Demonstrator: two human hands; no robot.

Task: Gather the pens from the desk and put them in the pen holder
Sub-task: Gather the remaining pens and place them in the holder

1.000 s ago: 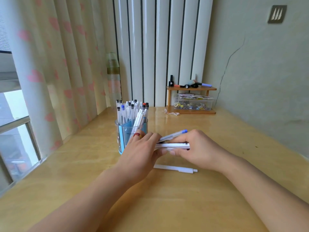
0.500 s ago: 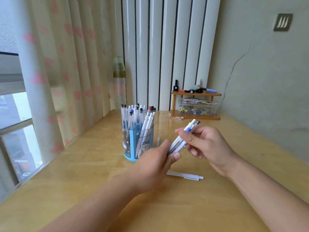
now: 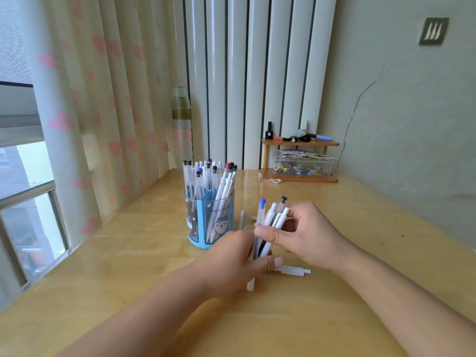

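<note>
Nearest, a white pen (image 3: pixel 293 270) lies flat on the desk (image 3: pixel 103 292), half hidden behind the left thumb, not yet gathered; just above it both hands meet round a bundle of pens (image 3: pixel 270 222); the left hand (image 3: pixel 231 261) has its fingers and thumb curled round the lower ends, one white tip poking out beneath, while the right hand (image 3: pixel 306 235) wraps the middle of the bundle, thumb across the front; the bundle stands nearly upright, caps and clickers uppermost, which I judge is to square the ends and match the way pens sit in the holder; a little beyond, two more loose pens rest on the desk, a pale one (image 3: pixel 241 219) between the bundle and the holder and another barely showing behind the bundle; just left of the hands stands the pen holder (image 3: pixel 210 217), clear with blue dividers, already crowded with upright pens, so the bundle will likely need a free compartment; farthest, against the wall, a small wooden shelf (image 3: pixel 300 161) carries bits of stationery and a clear box; a curtain (image 3: pixel 85 112) hangs at the window to the left
</note>
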